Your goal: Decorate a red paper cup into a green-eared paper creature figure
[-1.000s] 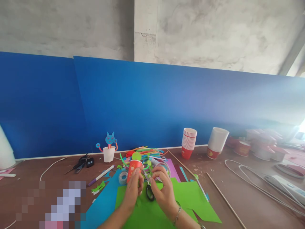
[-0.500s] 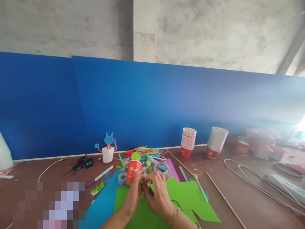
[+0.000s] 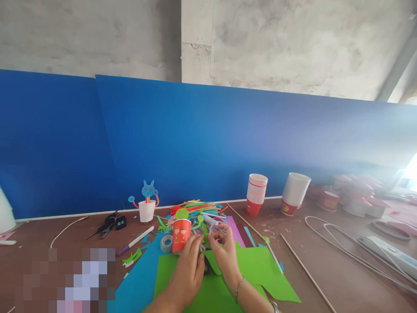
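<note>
My left hand (image 3: 187, 271) is in front of the red paper cup (image 3: 181, 235), its fingers drawn together near a small green paper piece (image 3: 204, 234). Beside it, my right hand (image 3: 225, 254) has thumb and fingertips curled into a pinch; what they hold is too small to make out. A dark object (image 3: 206, 266), mostly hidden, shows under my left thumb. The cup stands upright with a green paper disc (image 3: 181, 213) above its rim and green arms at its sides. Green paper sheets (image 3: 260, 265) lie beneath both hands.
A tape roll (image 3: 166, 243), a purple-capped marker (image 3: 136, 240) and black scissors (image 3: 109, 224) lie to the left. Behind are a white cup with a blue paper figure (image 3: 147, 211), colourful sticks (image 3: 195, 208) and cup stacks (image 3: 256, 194). A wooden stick (image 3: 306, 271) and cables lie right.
My hands have moved slightly apart; the right is raised and shifted right. My left hand has turned more back-up, and the dark object shows under it instead of at my right fingers.
</note>
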A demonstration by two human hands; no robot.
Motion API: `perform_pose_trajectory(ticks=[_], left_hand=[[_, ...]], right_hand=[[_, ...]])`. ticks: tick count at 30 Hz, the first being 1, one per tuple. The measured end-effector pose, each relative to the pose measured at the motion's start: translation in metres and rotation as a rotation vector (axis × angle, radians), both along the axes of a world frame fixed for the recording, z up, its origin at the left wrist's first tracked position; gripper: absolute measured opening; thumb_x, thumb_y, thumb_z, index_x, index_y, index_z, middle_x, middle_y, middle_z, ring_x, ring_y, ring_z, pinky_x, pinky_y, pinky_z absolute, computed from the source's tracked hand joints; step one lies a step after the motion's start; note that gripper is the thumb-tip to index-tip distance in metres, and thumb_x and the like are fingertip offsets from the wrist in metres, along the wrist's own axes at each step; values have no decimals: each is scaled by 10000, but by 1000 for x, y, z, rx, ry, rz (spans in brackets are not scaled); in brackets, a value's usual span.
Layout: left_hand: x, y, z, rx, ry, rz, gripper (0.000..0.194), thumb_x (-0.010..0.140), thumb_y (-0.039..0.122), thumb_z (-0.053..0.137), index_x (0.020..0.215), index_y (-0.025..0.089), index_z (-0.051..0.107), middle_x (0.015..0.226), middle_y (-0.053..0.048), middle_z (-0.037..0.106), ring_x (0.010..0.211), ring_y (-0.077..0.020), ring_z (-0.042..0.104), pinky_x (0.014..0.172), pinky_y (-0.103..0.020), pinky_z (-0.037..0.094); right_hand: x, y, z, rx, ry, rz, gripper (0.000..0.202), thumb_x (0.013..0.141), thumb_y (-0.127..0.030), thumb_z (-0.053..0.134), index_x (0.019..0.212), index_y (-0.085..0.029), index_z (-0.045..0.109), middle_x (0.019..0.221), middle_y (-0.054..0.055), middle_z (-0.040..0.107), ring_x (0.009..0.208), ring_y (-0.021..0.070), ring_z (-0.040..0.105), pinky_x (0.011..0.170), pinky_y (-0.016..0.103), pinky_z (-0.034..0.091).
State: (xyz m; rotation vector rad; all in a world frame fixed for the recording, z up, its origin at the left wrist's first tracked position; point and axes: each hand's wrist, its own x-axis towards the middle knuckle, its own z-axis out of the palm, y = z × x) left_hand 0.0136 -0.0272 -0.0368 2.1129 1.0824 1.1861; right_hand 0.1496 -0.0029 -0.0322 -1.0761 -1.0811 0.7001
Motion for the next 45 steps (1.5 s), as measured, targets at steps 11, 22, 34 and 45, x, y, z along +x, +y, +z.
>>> perform_pose_trajectory(ticks=[11, 22, 34, 45], left_hand=[[0, 1, -5, 89, 306, 16, 494, 922, 194, 334, 1414, 164, 376, 1430, -163, 414, 1342, -318, 350, 1069, -507, 362], [3, 2, 1, -164, -347, 81, 386, 906, 354, 454, 1260, 207, 494, 1196, -145, 589, 1025, -268, 601, 862, -411, 495], [10, 11, 15, -561, -572, 131, 446, 652, 624, 619, 690, 194, 509, 602, 16, 580, 411, -116, 494, 336, -209, 348], [10, 10, 13, -530, -565, 107, 427, 652, 605, 640, 667, 198, 513, 519, 51, 500, 383, -105, 445, 322, -202, 304]], right_hand=[[-2, -7, 7, 51, -66, 24, 296, 722, -189, 628, 962, -228, 460, 606, -60, 590, 615, 154, 583, 655, 306, 468], [4, 0, 8, -120, 310, 174, 398, 629, -274, 737, 931, -211, 486, 648, -35, 639, 597, 144, 570, 600, 274, 436], [4, -6, 14, -64, 123, 345, 238, 738, -397, 691, 789, -208, 555, 773, -2, 570, 749, 164, 516, 694, 283, 420], [7, -6, 11, 13, -353, 310, 157, 818, -304, 555, 705, -196, 555, 971, 80, 593, 906, 225, 540, 805, 336, 410]])
